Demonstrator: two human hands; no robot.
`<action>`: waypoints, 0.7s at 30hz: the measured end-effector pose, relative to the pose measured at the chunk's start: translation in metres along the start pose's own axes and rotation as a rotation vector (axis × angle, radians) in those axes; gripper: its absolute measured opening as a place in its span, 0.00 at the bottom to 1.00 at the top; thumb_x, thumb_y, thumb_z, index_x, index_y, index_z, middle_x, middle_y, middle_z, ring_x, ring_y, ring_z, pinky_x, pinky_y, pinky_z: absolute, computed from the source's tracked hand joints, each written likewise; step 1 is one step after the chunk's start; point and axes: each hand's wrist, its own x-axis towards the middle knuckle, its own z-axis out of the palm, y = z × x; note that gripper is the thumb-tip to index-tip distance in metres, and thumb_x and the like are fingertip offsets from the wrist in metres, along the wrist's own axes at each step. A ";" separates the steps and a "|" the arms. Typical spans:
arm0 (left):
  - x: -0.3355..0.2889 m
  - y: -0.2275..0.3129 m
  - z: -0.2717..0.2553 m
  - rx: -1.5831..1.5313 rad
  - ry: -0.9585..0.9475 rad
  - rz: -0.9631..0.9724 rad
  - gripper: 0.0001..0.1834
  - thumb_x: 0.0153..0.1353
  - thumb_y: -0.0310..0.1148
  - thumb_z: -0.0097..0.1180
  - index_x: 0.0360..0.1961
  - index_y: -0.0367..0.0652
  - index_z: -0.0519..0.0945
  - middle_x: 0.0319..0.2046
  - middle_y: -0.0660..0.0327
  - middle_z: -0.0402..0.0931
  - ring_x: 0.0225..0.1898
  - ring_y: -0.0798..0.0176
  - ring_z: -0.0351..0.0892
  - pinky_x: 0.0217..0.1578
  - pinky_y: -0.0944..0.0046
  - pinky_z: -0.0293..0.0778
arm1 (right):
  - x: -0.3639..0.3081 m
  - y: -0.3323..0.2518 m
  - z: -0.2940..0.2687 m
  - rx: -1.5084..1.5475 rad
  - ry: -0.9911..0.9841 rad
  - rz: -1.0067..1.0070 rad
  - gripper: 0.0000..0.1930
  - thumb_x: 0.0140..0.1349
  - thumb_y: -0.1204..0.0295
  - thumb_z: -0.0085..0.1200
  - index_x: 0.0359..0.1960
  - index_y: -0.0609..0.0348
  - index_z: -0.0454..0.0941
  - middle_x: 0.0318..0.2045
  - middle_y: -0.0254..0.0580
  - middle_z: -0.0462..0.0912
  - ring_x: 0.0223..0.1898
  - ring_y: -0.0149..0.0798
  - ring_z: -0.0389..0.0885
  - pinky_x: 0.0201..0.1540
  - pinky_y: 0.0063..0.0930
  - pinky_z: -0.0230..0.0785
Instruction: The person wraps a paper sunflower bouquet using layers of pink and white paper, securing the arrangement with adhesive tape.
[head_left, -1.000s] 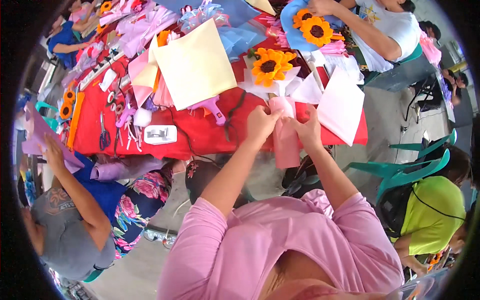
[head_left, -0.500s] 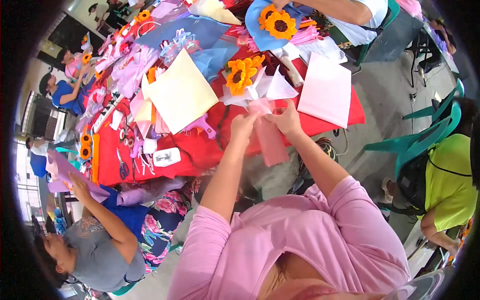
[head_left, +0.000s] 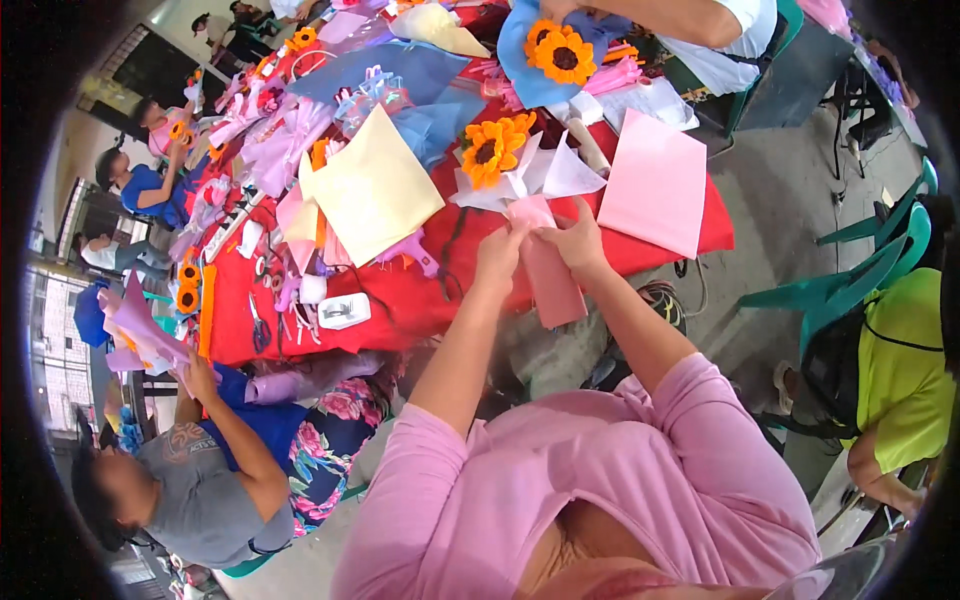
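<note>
In front of me lies a small bouquet of orange artificial sunflowers (head_left: 490, 152) with a white paper wrap (head_left: 566, 172) flaring around it. A translucent pink strip of wrapping (head_left: 552, 285) covers the bouquet's lower end and hangs toward me over the table edge. My left hand (head_left: 499, 254) pinches the strip's left edge just below the white wrap. On its right edge, the thumb and fingers of my right hand (head_left: 577, 243) are closed at about the same height. The stems under the strip are hidden.
Cream sheets (head_left: 374, 192) lie to the left and pink sheets (head_left: 654, 185) to the right on the red tablecloth (head_left: 420, 310). Scissors (head_left: 259, 325) and a white box (head_left: 344, 311) are near the left front edge. A co-worker (head_left: 215, 480) sits at left; green chairs (head_left: 870, 275) stand at right.
My hands stay on the pink strip, whose hanging end has shifted slightly right and looks narrower. At left, the co-worker has lowered their head and brought the purple wrapping closer.
</note>
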 end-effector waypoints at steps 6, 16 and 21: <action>-0.044 0.020 0.022 -0.145 0.048 0.370 0.21 0.57 0.35 0.53 0.48 0.33 0.72 0.39 0.59 0.75 0.40 0.69 0.72 0.42 0.69 0.67 | -0.027 -0.021 -0.004 0.301 -0.063 -0.218 0.39 0.48 0.82 0.56 0.61 0.64 0.46 0.52 0.56 0.69 0.46 0.40 0.73 0.44 0.28 0.70; -0.091 0.071 0.028 -0.277 0.017 0.816 0.11 0.59 0.25 0.47 0.43 0.36 0.74 0.40 0.65 0.73 0.41 0.72 0.70 0.44 0.70 0.66 | -0.065 -0.088 -0.013 0.201 -0.158 -0.618 0.27 0.47 0.87 0.53 0.51 0.70 0.60 0.51 0.47 0.69 0.52 0.35 0.67 0.56 0.27 0.60; -0.095 0.070 0.019 -0.135 0.031 0.807 0.12 0.58 0.24 0.47 0.44 0.36 0.72 0.39 0.65 0.73 0.41 0.70 0.71 0.44 0.69 0.66 | -0.079 -0.100 -0.009 0.399 -0.212 -0.636 0.30 0.48 0.86 0.52 0.56 0.72 0.57 0.49 0.45 0.70 0.53 0.34 0.67 0.55 0.26 0.59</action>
